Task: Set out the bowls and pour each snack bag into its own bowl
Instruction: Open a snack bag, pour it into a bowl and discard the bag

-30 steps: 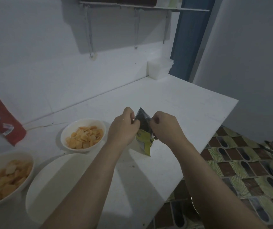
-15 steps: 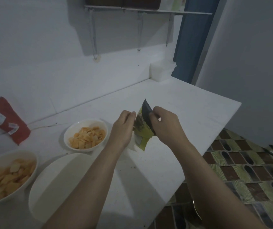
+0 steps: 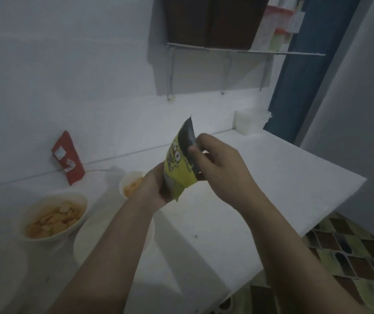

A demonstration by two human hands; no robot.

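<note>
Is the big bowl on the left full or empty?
Partly full. The big bowl holds a heap of pale orange snack pieces below its rim, and its inner wall shows above them.

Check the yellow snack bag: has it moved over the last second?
Yes. The yellow snack bag, held by the left hand and right hand, has risen off the counter; its top now overlaps the back wall, and it hides part of the far bowl.

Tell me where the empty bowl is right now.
In the head view the empty bowl sits low and left on the white table, under the left forearm, just right of the bowl of chips.
</note>
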